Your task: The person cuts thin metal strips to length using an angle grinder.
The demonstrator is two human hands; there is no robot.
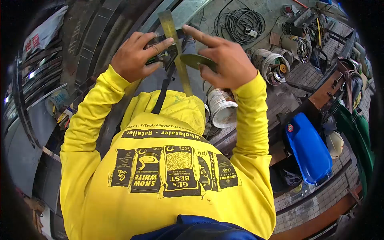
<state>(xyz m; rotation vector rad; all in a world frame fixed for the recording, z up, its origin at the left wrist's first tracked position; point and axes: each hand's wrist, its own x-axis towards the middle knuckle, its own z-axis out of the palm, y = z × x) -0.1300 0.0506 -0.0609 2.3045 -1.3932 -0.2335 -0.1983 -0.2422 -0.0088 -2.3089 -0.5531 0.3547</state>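
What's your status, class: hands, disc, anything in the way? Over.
Right hand holding disc. Left hand fingers at metal strip. Strip between hands, right by disc. Over.

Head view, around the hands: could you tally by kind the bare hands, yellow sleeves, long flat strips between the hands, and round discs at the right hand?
Bare hands (left hand, right hand): 2
Yellow sleeves: 2
Long flat strip: 1
Round disc: 1
Total: 6
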